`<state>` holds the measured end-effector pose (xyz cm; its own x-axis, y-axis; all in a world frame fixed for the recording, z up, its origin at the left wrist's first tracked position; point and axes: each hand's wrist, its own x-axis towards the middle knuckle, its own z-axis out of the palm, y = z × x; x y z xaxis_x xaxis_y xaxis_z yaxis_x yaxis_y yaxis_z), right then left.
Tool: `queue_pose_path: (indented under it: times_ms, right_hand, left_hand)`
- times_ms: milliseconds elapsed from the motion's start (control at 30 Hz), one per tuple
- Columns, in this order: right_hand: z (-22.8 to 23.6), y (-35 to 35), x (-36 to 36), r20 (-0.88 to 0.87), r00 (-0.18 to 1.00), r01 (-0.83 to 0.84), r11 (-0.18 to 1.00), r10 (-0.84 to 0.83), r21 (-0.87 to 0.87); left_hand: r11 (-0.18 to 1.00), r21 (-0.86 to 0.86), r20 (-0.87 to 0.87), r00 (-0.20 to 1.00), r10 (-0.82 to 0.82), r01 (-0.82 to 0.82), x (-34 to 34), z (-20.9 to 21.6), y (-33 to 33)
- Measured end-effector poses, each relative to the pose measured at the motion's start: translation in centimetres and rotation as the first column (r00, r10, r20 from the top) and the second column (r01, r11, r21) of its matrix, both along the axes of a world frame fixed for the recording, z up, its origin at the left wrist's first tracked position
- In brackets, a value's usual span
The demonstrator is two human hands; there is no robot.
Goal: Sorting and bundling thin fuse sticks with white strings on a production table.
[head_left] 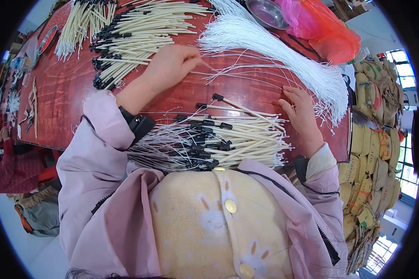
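The left hand [172, 65] is curled at loose white strands [224, 72], though whether any are gripped cannot be told; the right hand [301, 111] is held half open, thumb parted, near the strands' other end. Beyond, a thick white bundle [265, 46] and black-ended cream rods [246, 139] are spread across the red table [63, 111].

Outer layer: pale mauve jacket [86, 162], worn open, sleeves loose and creased. Dark zipper [328, 244] teeth along its edge, lower right of frame. Thin black cord [321, 192] across the sleeve at right; light beige cuff [322, 160] there, black band [300, 168] beside it. Left of centre: chunky black wrist device [142, 128] on a strap. Underneath, fuzzy pale-yellow top [186, 232], whitish patches and brown ovals; round glossy yellow buttons [231, 206] down the front. Fingers [293, 93] bare.
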<state>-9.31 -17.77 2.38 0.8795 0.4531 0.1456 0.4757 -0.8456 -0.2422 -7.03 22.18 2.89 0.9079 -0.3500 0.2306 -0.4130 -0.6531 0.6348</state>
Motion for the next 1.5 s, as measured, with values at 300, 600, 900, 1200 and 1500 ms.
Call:
queue_pose_path:
  times_ms: [300, 600, 900, 1200, 1500]
  right_hand:
    - [-0.5, -0.4, -0.4, -0.008, 1.0, 0.022, 0.998, -0.021, 0.059]
    - [0.4, 1.1, -0.8, -0.016, 0.999, -0.037, 0.992, 0.039, 0.117]
    - [2.9, 5.8, 0.3, -0.029, 0.992, -0.116, 0.97, 0.125, 0.212]
    - [0.5, 4.3, 0.3, 0.02, 0.981, -0.196, 0.97, 0.195, 0.141]
    - [0.2, 5.5, 1.2, 0.002, 0.957, -0.288, 0.954, 0.289, -0.085]
  left_hand:
    - [0.997, 0.031, 0.296, 0.952, -0.08, 0.074, 7.1, 1.6, -0.3]
    - [0.927, 0.346, 0.37, 0.929, 0.006, -0.144, 7.7, 0.4, -1.8]
    - [0.986, 0.154, 0.738, 0.671, -0.071, -0.065, 9.4, -0.2, 1.1]
    - [0.991, 0.029, -0.115, 0.984, 0.137, -0.134, -3.6, 0.5, 2.2]
    - [0.987, -0.007, -0.121, 0.98, 0.16, -0.162, -5.6, -2.4, 3.6]
